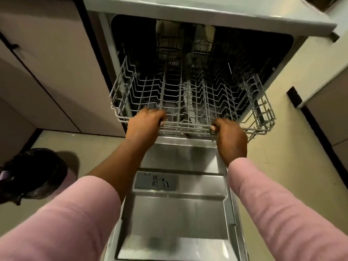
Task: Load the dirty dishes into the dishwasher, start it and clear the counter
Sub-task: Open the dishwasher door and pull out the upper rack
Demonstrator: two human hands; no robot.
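Two pink sleeves, one on each arm, nearest the camera. One dishwasher door, folded down flat between the arms, steel-lined, with one grey detergent compartment set in its left side. Two hands: the left hand and the right hand, each with fingers curled round the front rail of one wire rack. The rack is pale grey coated wire, drawn part-way out over the door, its rows of upright prongs bare of dishes; one folding wire shelf stands at its right edge. One dishwasher behind, its tub dark, with further wire and pale shapes inside too dim to identify. One dark bag-like bundle lies on the floor to the left. Beige cabinet fronts flank the machine on both sides.
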